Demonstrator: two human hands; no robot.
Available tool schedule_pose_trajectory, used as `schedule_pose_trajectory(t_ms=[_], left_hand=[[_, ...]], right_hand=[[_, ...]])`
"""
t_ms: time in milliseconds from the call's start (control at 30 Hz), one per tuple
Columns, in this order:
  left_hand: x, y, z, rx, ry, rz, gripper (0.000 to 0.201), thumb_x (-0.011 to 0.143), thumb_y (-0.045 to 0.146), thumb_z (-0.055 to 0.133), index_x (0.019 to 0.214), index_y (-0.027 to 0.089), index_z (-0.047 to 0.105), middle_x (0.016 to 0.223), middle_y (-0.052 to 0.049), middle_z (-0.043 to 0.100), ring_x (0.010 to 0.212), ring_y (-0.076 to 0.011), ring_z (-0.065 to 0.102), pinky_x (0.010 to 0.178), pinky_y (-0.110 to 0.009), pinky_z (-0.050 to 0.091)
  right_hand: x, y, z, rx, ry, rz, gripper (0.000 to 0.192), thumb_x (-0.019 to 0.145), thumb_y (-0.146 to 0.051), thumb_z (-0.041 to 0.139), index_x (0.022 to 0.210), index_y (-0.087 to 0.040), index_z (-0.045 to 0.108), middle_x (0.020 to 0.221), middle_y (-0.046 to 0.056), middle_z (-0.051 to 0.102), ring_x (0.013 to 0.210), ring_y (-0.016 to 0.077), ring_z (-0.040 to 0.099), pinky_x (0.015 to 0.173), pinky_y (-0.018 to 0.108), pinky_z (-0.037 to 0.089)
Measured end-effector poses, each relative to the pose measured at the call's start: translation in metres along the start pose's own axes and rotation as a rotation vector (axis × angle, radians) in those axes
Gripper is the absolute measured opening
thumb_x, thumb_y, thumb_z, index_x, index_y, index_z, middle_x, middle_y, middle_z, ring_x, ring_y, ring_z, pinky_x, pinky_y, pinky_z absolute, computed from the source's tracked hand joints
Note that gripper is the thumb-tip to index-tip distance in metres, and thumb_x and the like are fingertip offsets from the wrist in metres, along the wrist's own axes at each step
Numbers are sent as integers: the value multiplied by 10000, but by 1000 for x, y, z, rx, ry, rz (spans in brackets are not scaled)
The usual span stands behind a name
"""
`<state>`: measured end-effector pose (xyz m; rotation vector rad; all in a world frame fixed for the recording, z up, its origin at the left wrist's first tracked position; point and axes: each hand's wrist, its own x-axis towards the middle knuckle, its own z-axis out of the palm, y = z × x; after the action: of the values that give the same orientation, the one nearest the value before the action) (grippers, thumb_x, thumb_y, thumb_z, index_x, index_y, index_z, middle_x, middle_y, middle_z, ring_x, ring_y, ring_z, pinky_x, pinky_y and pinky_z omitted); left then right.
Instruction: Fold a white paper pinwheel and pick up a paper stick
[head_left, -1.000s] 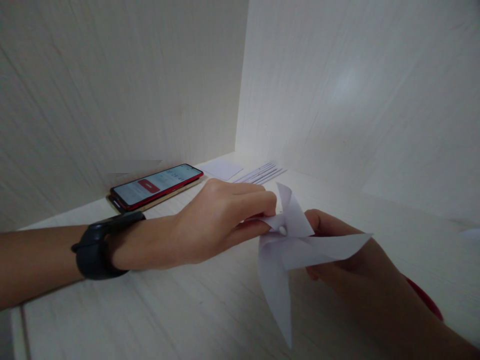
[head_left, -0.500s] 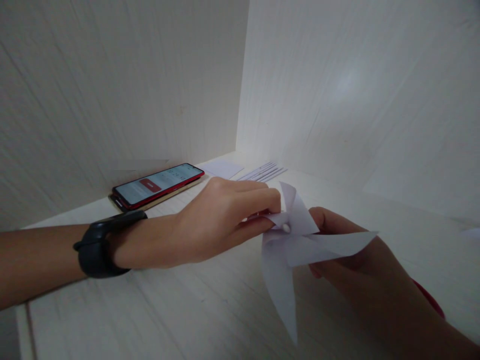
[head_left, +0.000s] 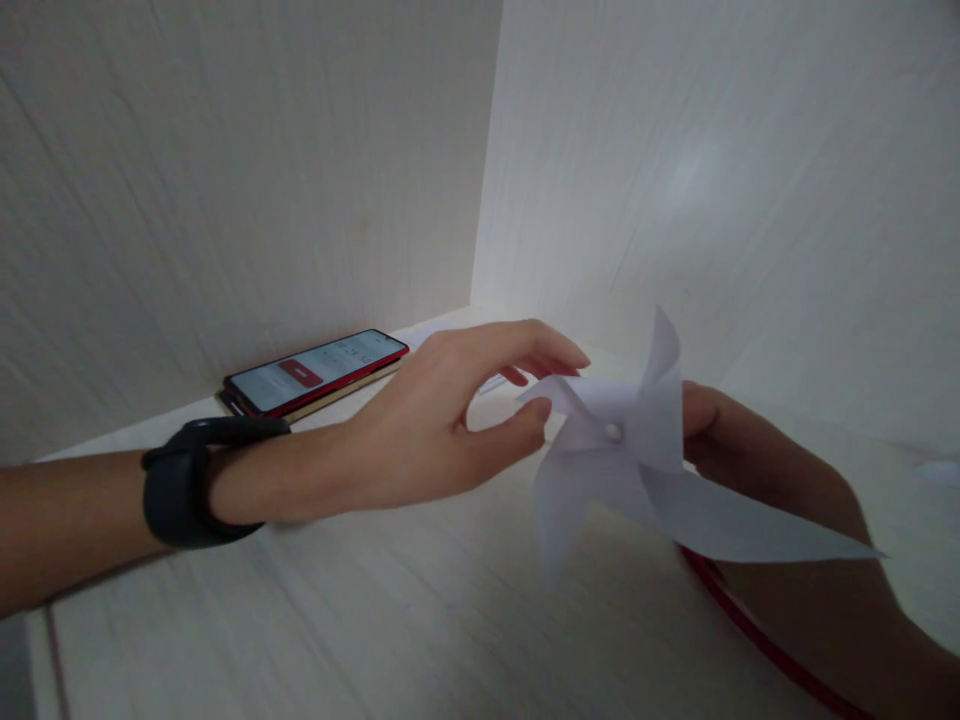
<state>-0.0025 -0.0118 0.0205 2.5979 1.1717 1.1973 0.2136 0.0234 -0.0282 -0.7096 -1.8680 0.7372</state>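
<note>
A white paper pinwheel (head_left: 660, 430) with curled blades and a small round white pin head at its centre is held up above the table. My right hand (head_left: 780, 470) is behind it and grips it from the back; the blades cover most of its fingertips. To the left of the pinwheel is my left hand (head_left: 457, 410), a black band on its wrist. Its thumb and fingers are spread around the tip of the left blade, and I cannot tell whether they touch it. Nothing is gripped in this hand.
A red-edged phone (head_left: 319, 370) with a lit screen rests on a tan board by the left wall. Thin white paper strips (head_left: 491, 383) and a pale sheet (head_left: 431, 333) lie near the corner. A red curved edge (head_left: 757, 630) shows below my right hand.
My left hand has let go of the pinwheel's centre, and its fingers have spread apart. The pinwheel has moved right with my right hand, and its blades have turned.
</note>
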Motion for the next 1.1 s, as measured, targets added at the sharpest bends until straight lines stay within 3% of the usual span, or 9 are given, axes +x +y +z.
schedule_pose_trajectory(t_ms=[167, 267, 367, 533, 633, 733, 933, 1000, 1100], left_hand=[[0, -4, 3, -149, 85, -151, 222, 862, 146, 536, 1058, 172, 638, 1133, -45, 693, 1073, -168, 632, 933, -318, 509], [0, -7, 4, -190, 151, -203, 216, 848, 188, 576, 1058, 175, 626, 1170, -55, 669, 1091, -171, 615, 922, -315, 504], [3, -10, 5, -232, 142, -289, 160, 833, 235, 597, 977, 170, 618, 1096, -53, 678, 989, -160, 637, 833, -290, 519], [4, -6, 9, -275, -99, -458, 130, 799, 313, 586, 843, 190, 585, 896, -24, 697, 800, -163, 655, 634, -253, 500], [-1, 0, 10, -242, -301, -470, 145, 784, 332, 588, 848, 203, 604, 864, -11, 699, 674, -139, 636, 534, -219, 461], [-5, 1, 10, -256, -467, -467, 204, 819, 400, 579, 861, 207, 630, 813, -8, 702, 668, -144, 649, 547, -214, 473], [-2, -10, 16, -522, -510, -603, 339, 791, 474, 624, 975, 189, 628, 904, -85, 721, 743, -211, 710, 558, -260, 523], [0, -12, 17, -520, -522, -641, 372, 779, 460, 644, 1022, 179, 632, 943, -103, 729, 715, -209, 718, 542, -261, 519], [1, -10, 15, -457, -572, -608, 268, 798, 355, 633, 1000, 180, 652, 808, -55, 739, 631, -178, 710, 516, -230, 493]], right_hand=[[7, 6, -8, -208, 45, -185, 62, 839, -221, 637, 804, -261, 605, 808, 9, 641, 747, 175, 598, 633, 292, 470], [7, 8, -7, -222, 64, -197, 67, 843, -203, 630, 800, -252, 611, 838, 12, 653, 785, 169, 610, 643, 278, 477], [9, 8, -5, -143, 60, -132, 69, 833, -217, 654, 779, -251, 627, 801, -2, 655, 732, 151, 610, 637, 264, 489], [15, 8, -4, 59, 92, 6, 77, 776, -222, 701, 725, -263, 660, 684, -23, 654, 630, 135, 606, 588, 244, 504], [18, 10, -3, 121, 134, 61, 63, 743, -221, 721, 749, -271, 684, 648, -24, 654, 569, 132, 580, 520, 241, 491], [18, 11, -1, 110, 149, 52, 64, 745, -262, 728, 723, -264, 668, 658, -13, 651, 576, 142, 583, 511, 254, 491], [13, 7, 1, 70, 185, 28, 118, 778, -269, 708, 702, -262, 618, 650, -22, 631, 577, 135, 587, 516, 243, 496], [12, 5, 1, 54, 203, 10, 122, 777, -234, 691, 693, -253, 606, 627, -36, 605, 548, 116, 555, 498, 226, 473], [11, 3, 1, 20, 219, -28, 119, 776, -224, 677, 691, -239, 595, 646, -36, 600, 542, 101, 525, 493, 215, 445]])
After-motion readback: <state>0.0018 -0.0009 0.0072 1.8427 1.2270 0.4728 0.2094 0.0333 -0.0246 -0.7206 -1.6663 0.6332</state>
